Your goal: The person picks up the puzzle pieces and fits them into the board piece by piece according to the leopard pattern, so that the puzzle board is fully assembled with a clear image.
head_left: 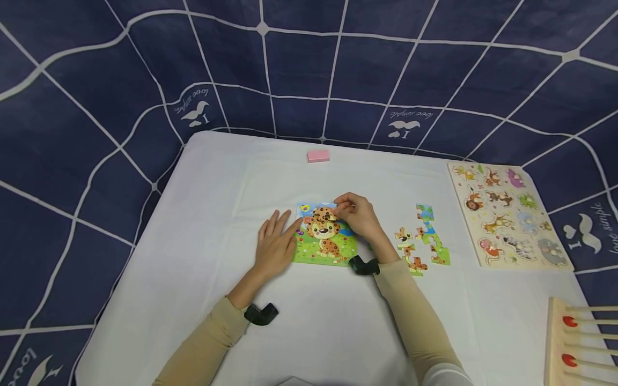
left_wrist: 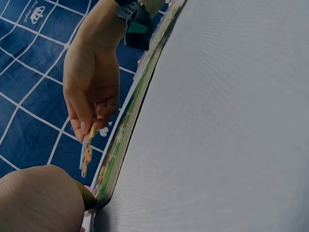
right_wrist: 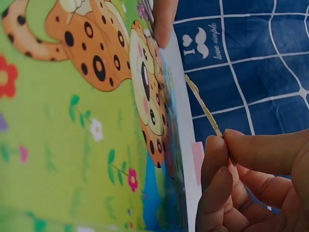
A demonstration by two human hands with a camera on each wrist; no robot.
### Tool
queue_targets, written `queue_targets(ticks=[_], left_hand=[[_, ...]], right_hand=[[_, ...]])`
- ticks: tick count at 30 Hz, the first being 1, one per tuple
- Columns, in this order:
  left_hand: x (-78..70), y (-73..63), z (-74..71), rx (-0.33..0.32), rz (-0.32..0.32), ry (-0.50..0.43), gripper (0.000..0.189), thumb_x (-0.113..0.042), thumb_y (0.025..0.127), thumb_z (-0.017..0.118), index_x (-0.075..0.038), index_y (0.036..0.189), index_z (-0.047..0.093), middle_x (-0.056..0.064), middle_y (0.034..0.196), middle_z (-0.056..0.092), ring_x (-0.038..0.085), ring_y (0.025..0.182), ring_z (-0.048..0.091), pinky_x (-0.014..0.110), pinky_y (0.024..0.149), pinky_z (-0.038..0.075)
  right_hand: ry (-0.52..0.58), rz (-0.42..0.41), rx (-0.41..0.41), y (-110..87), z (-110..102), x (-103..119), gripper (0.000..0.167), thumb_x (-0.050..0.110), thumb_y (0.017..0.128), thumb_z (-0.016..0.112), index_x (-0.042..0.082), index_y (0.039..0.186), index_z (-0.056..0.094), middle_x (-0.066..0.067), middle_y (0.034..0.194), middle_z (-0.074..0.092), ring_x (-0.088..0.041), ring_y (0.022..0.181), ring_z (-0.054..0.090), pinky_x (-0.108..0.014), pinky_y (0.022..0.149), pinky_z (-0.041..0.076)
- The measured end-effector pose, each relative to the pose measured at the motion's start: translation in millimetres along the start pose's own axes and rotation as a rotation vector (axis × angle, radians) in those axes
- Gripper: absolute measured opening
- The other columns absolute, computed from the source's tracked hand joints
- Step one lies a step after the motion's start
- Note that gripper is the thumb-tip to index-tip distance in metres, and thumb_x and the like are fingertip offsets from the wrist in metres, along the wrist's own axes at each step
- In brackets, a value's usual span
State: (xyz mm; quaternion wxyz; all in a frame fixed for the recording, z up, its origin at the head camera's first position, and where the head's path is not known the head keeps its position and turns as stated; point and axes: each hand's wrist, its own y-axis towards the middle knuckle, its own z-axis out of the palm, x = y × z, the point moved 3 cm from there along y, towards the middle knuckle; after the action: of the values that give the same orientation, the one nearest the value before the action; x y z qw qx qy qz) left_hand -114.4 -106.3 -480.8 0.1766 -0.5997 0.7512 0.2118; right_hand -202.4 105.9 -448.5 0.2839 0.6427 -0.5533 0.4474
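A leopard-cub picture puzzle board (head_left: 309,253) lies on the white table in front of me. My right hand (head_left: 358,215) pinches a thin spotted puzzle piece (right_wrist: 205,108) between thumb and fingers. The piece is held above the upper part of the board, tilted and apart from it in the right wrist view. My left hand (head_left: 275,245) lies at the board's left side, fingers extended, with a fingertip at its edge. In the left wrist view the right hand (left_wrist: 91,87) shows beyond the board's edge, the piece (left_wrist: 87,157) hanging from its fingertips.
Several loose puzzle pieces (head_left: 427,233) lie right of my right forearm. Farther right is a wooden animal peg board (head_left: 492,206). A wooden rack with rods (head_left: 555,338) stands at the near right, and a pink block (head_left: 318,156) sits toward the far edge.
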Motion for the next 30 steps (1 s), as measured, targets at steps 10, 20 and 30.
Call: queue_targets(ticks=[10,20,30], left_hand=[[1.1,0.8,2.1,0.017,-0.009,-0.002,0.047,-0.019,0.1,0.042,-0.017,0.147,0.046,0.014,0.16,0.027,0.036,0.15,0.01,0.054,0.119,0.006],[1.0,0.1,1.4,0.007,-0.009,0.007,0.046,-0.019,0.1,0.042,-0.016,0.146,0.048,0.015,0.159,0.029,0.038,0.149,0.012,0.056,0.119,0.008],[1.4,0.0,2.1,0.018,-0.012,0.002,0.047,-0.018,0.1,0.042,-0.016,0.146,0.047,0.015,0.159,0.027,0.037,0.15,0.01,0.054,0.119,0.006]], right_hand=[[-0.052,-0.004,-0.006,2.1,3.0,-5.3,0.019,0.007,0.089,0.07,-0.002,0.105,0.067,-0.011,0.085,0.065,-0.012,0.067,0.058,-0.02,0.061,0.048],[-0.117,-0.012,-0.028,-0.3,7.0,-0.8,0.017,0.009,0.088,0.071,0.0,0.103,0.069,-0.009,0.082,0.066,-0.013,0.066,0.055,-0.022,0.061,0.045],[-0.175,-0.035,-0.049,-1.4,7.3,-0.6,0.017,0.01,0.088,0.071,0.0,0.101,0.07,-0.01,0.081,0.067,-0.015,0.066,0.056,-0.024,0.062,0.045]])
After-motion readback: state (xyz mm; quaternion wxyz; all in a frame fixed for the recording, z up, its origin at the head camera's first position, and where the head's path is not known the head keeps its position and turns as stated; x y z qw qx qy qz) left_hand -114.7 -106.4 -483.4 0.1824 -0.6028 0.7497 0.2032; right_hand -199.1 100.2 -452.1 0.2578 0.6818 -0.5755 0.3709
